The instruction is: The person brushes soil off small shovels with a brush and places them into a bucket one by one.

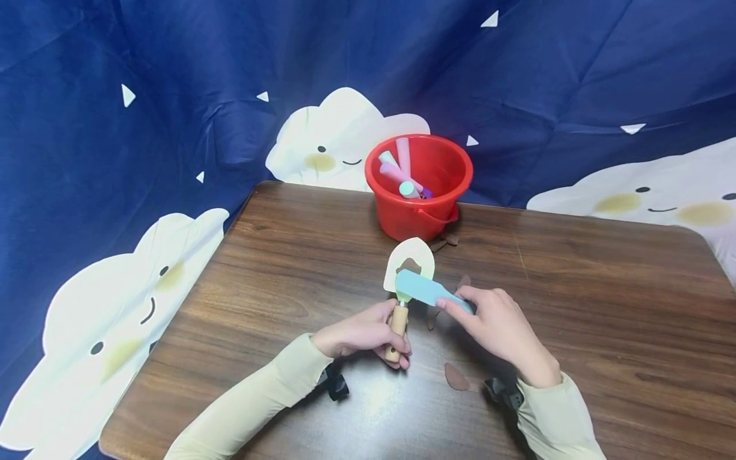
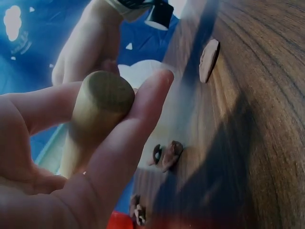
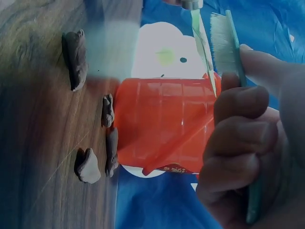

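Observation:
In the head view my left hand (image 1: 368, 332) grips the wooden handle (image 1: 398, 332) of a small hand trowel (image 1: 393, 263), its pale blade pointing away from me. A brown patch shows in the blade's middle; whether it is dirt or a hole I cannot tell. My right hand (image 1: 500, 322) holds a light blue brush (image 1: 422, 287) that overlaps the blade's base. Its white bristles (image 3: 223, 45) face the blade in the right wrist view, with a narrow gap between. The left wrist view shows the handle's end (image 2: 108, 93) between thumb and fingers.
Behind the trowel stands a red bucket (image 1: 397, 217) with pink, purple and mint tube-like things (image 1: 404, 156) inside. Several flat brown pieces lie on the wooden table (image 1: 276, 268), one (image 1: 457, 377) between my forearms. A blue cloud-patterned cloth (image 1: 190, 57) hangs behind.

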A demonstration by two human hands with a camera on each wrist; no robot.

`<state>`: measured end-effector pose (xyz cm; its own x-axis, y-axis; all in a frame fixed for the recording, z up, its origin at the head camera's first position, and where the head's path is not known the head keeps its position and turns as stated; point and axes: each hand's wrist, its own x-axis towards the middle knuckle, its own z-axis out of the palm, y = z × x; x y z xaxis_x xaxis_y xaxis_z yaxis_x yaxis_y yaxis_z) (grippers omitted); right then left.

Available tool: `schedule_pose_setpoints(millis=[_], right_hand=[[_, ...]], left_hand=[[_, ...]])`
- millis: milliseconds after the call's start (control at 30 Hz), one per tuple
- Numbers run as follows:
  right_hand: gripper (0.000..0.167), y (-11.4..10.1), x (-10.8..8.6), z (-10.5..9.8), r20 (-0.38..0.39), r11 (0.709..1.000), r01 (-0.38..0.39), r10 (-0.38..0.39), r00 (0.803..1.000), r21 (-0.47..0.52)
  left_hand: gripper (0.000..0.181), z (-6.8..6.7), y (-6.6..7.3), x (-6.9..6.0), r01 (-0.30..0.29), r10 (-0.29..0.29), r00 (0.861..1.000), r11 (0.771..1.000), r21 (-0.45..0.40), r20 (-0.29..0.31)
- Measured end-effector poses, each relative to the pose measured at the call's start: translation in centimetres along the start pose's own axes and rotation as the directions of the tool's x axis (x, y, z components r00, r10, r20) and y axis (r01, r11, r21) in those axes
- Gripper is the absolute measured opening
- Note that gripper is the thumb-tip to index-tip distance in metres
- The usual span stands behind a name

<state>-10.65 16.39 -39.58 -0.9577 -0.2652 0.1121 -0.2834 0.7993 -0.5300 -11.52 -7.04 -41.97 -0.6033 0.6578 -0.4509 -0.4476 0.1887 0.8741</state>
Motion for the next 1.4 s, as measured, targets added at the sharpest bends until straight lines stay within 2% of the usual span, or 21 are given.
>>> schedule_pose_setpoints(millis=[300, 567, 733, 1067, 1400], right_hand=[[0.031, 0.1, 0.4, 0.2, 0.023, 1.000, 0.009, -0.009, 1.000, -0.026], [0.029, 0.0, 0.6, 0.4, -0.039, 0.997, 0.026, -0.029, 0.999, -0.079], [0.027, -0.1, 0.6, 0.6, -0.107, 0.990, 0.034, -0.049, 0.993, -0.138], [0.023, 0.5, 0.6, 1.5, -0.230, 0.985, 0.067, -0.104, 0.968, -0.161], [0.022, 1.1, 0.8, 2.4, -0.339, 0.976, 0.131, -0.185, 0.922, -0.176]], left_hand=[[0.041, 0.7, 0.0, -0.1, -0.013, 0.013, 1.000, 0.999, 0.030, -0.002], [0.039, 1.1, 0.3, -0.3, -0.016, 0.016, 1.000, 0.998, 0.066, -0.003], [0.037, 1.2, 0.3, -0.5, 0.009, -0.010, 1.000, 0.999, 0.045, 0.005], [0.037, 1.4, 0.3, -0.6, 0.012, -0.012, 1.000, 1.000, 0.008, 0.009], [0.034, 1.7, 0.7, -0.8, 0.012, -0.012, 1.000, 0.999, -0.041, -0.006]])
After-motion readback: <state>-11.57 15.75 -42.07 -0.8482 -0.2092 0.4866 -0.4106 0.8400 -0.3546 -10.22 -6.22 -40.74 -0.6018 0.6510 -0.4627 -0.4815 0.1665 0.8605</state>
